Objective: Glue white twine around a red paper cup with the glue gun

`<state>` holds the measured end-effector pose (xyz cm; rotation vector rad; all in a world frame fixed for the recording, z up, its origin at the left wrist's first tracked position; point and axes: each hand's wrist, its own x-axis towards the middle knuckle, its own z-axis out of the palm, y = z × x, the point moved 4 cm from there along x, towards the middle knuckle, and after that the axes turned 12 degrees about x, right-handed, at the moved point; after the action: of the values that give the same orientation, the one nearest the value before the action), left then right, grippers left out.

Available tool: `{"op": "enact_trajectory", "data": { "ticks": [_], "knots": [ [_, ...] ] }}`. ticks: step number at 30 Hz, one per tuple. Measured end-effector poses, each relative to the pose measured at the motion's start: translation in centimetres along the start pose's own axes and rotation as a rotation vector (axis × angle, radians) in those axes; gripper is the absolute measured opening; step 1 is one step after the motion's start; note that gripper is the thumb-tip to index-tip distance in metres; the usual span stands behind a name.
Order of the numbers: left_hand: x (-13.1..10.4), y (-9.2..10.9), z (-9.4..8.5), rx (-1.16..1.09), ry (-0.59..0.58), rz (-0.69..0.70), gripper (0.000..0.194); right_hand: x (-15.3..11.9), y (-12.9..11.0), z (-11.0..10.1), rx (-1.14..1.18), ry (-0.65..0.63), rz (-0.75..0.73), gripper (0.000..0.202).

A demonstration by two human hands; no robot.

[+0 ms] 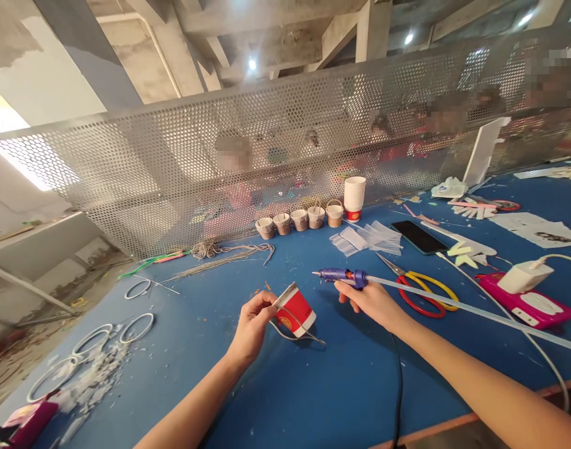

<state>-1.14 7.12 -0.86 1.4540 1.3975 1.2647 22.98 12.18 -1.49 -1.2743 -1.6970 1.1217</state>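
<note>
My left hand [251, 327] pinches the rim of a tilted red and white paper cup [300, 312] low over the blue table. A thin grey cord [292, 337] runs along the cup's rim, and its loose end hangs beside the cup. In my right hand [372, 302] is a purple glue gun [341, 276], its nozzle pointing left, apart from the cup. A long translucent glue stick [453, 305] sticks out of the gun's rear.
Several cord-wrapped cups [299, 219] and a stack of paper cups [354, 196] stand by the perforated metal screen [173, 162]. Scissors [420, 293], a phone [419, 237] and a pink power strip [528, 299] lie rightward. Cord bundles [205, 251] and white rings [138, 328] lie leftward.
</note>
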Motion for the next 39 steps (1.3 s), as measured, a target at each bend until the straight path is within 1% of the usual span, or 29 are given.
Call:
{"op": "enact_trajectory", "data": {
  "ticks": [2,4,6,11,14,18,19,20,22,24,25,26,28,30,32,36,39],
  "knots": [
    [0.0,0.0,0.1,0.007,-0.004,0.004,0.008,1.0,0.8,-0.2,-0.104,0.049,-0.017,0.041],
    [-0.1,0.1,0.2,0.015,-0.009,0.011,0.009,1.7,1.3,-0.3,-0.164,0.084,-0.035,0.034],
    [-0.2,0.4,0.3,0.032,-0.015,0.021,0.010,2.1,1.5,-0.3,-0.218,0.107,-0.051,0.030],
    [-0.5,1.3,0.5,0.113,-0.024,0.032,0.013,1.7,1.4,-0.9,-0.319,0.096,-0.076,0.038],
    [-0.7,1.7,0.5,0.134,0.005,0.014,0.015,0.2,1.8,-1.9,-0.374,0.092,-0.124,0.031],
    [-0.6,2.1,0.7,0.099,0.019,-0.016,0.018,-3.8,2.0,-3.4,-0.555,0.245,-0.253,0.022],
    [-0.6,2.2,0.9,0.085,0.015,-0.028,0.019,-4.9,1.7,-3.3,-0.563,0.249,-0.291,0.020],
    [-0.6,2.2,1.0,0.076,0.010,-0.040,0.019,-5.8,1.1,-2.9,-0.541,0.208,-0.337,0.017],
    [-0.7,2.2,1.4,0.071,-0.008,-0.062,0.020,-6.9,-0.7,-1.4,-0.460,0.078,-0.447,0.011],
    [-0.9,2.2,1.9,0.079,-0.035,-0.071,0.019,-6.9,-3.2,0.6,-0.382,-0.022,-0.570,0.009],
    [-1.0,2.3,2.1,0.087,-0.053,-0.073,0.019,-6.5,-4.4,1.5,-0.349,-0.038,-0.631,0.009],
    [-1.1,2.3,2.3,0.095,-0.070,-0.072,0.019,-5.8,-5.5,2.3,-0.325,-0.026,-0.687,0.009],
    [-1.3,2.4,2.5,0.117,-0.086,-0.064,0.019,-4.3,-6.9,3.7,-0.323,-0.016,-0.743,0.007],
    [-1.4,2.6,2.4,0.147,-0.075,-0.044,0.019,-2.9,-7.4,4.7,-0.357,-0.011,-0.743,0.006],
    [-1.3,2.7,2.2,0.175,-0.049,-0.023,0.020,-2.1,-7.2,5.3,-0.391,0.012,-0.739,0.004],
    [-1.2,2.3,1.9,0.197,-0.030,-0.026,0.018,-2.1,-6.3,5.8,-0.382,0.106,-0.791,0.008],
    [-1.2,1.9,2.1,0.204,-0.048,-0.028,0.018,-2.3,-5.7,6.1,-0.377,0.129,-0.837,0.013]
  ]
}}
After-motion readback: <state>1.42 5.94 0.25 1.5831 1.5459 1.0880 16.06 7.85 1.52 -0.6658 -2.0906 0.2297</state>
